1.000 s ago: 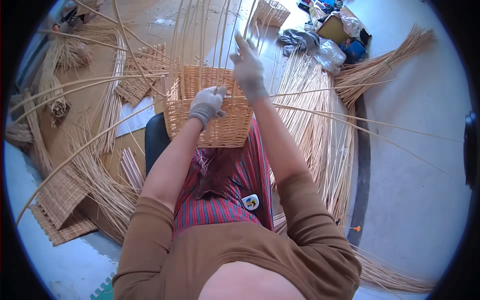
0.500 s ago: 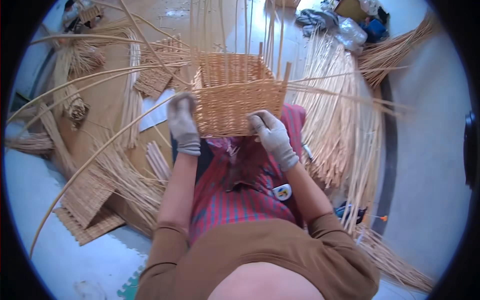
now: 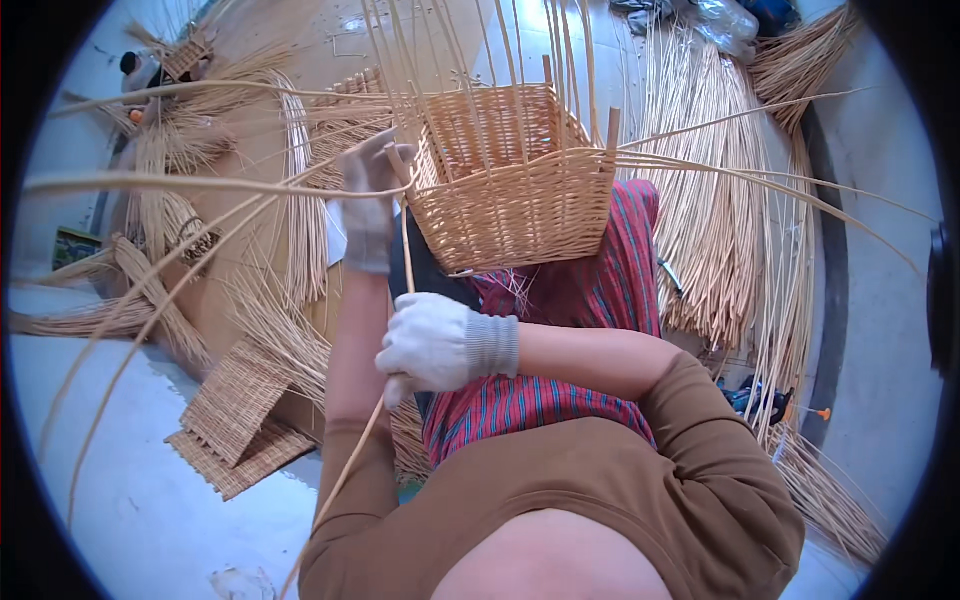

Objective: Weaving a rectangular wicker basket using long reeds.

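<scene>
A partly woven wicker basket (image 3: 515, 215), with tall upright stakes and loose side strands, rests tilted over my lap. My right hand (image 3: 432, 342), in a white knit glove, is closed round a long wicker strand (image 3: 406, 250) that runs from the basket's left corner down past my left arm. Beside that same corner, next to a short wooden post, is my gloved left hand (image 3: 368, 195). It is blurred by motion, so I cannot make out whether its fingers grip anything.
Long bundles of wicker strands (image 3: 710, 200) lie on the right. Woven flat panels (image 3: 235, 400) and more loose bundles spread over the floor on the left. Curved strands sweep out from both sides of the basket. Plastic bags (image 3: 725, 25) sit at the far right.
My right hand has left the basket's lower front edge, crossed to the left and closed on a strand. The basket has shifted right and tilted. My left hand stays by the left corner.
</scene>
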The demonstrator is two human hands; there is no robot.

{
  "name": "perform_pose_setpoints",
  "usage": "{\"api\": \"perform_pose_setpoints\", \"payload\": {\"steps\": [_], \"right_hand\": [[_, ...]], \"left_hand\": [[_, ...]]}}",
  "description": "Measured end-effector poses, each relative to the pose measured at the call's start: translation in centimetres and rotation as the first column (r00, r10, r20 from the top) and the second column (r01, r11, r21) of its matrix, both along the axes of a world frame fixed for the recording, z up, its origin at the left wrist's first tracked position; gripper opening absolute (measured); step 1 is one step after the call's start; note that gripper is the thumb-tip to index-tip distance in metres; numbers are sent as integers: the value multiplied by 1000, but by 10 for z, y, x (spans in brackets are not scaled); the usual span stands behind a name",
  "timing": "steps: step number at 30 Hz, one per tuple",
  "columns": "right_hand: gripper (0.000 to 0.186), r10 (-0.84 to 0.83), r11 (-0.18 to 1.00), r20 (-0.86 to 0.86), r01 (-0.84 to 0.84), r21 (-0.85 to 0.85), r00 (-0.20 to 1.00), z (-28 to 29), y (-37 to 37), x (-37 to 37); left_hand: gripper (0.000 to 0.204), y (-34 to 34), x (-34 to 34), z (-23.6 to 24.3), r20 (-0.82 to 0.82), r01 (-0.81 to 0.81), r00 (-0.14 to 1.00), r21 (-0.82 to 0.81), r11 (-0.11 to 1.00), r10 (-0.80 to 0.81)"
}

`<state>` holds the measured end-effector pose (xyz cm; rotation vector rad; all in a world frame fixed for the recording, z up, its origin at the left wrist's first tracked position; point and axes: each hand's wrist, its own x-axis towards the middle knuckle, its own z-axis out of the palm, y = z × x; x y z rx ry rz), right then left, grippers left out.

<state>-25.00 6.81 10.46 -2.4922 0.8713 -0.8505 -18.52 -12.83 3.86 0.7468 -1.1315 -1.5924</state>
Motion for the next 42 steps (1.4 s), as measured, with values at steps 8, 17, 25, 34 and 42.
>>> {"api": "perform_pose_setpoints", "payload": {"steps": [8,17,25,34,42], "right_hand": [[42,-467,879,883,-122,460,-36,-16,-45,-152],[10,-792,603,594,346,719,145,-56,-27,-197],[15,-832,413,426,909,51,354,-11,-71,-176],[58,-774,569,339,823,2,534,53,-191,-134],[22,-612,779,756,342,526,233,-52,-22,-187]], "left_hand": [[92,-34,-10,-16,-465,453,813,127,882,-351],[35,6,5,-17,350,305,913,-250,919,-208],[22,20,-26,-48,245,36,969,-173,984,7],[19,38,-43,-36,203,-250,940,-134,959,273],[31,33,-44,-49,34,-196,979,-137,971,202]]}}
